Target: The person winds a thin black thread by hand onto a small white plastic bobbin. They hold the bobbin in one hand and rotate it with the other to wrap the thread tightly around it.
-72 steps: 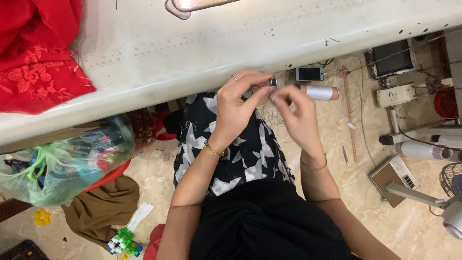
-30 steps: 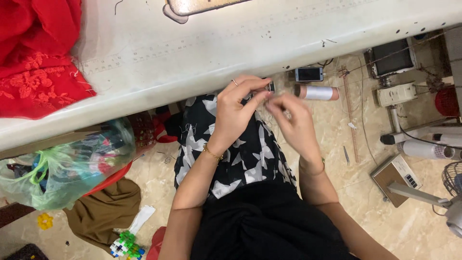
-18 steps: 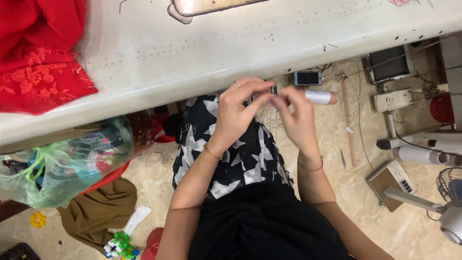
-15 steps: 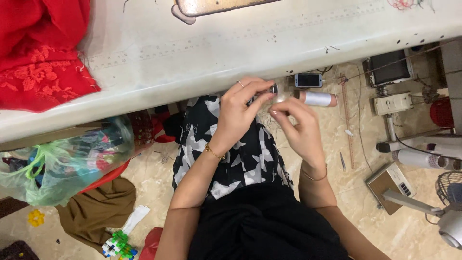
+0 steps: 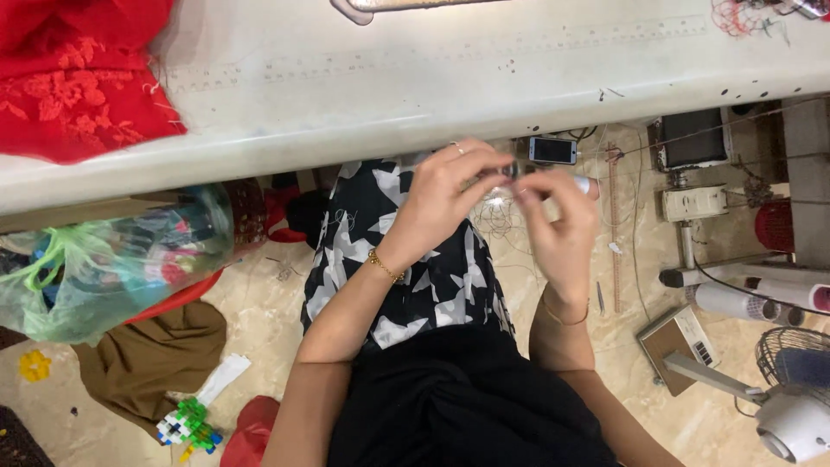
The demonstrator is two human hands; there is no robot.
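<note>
While left hand [image 5: 445,186] grip pinches small bobbin [image 5: 513,169], right hand [image 5: 560,216] grip pinches beside it.

A long white sewing table [image 5: 415,86] carries red lace fabric [image 5: 73,73] at its left end.

red lace fabric [image 5: 73,73], black-and-white skirt [image 5: 406,251] — star-patterned

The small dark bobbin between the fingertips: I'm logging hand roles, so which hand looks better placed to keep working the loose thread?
Probably the right hand. Its fingertips meet the small dark bobbin from the side where the loose thread hangs, while the left hand pinches the bobbin, steadying it.
</note>
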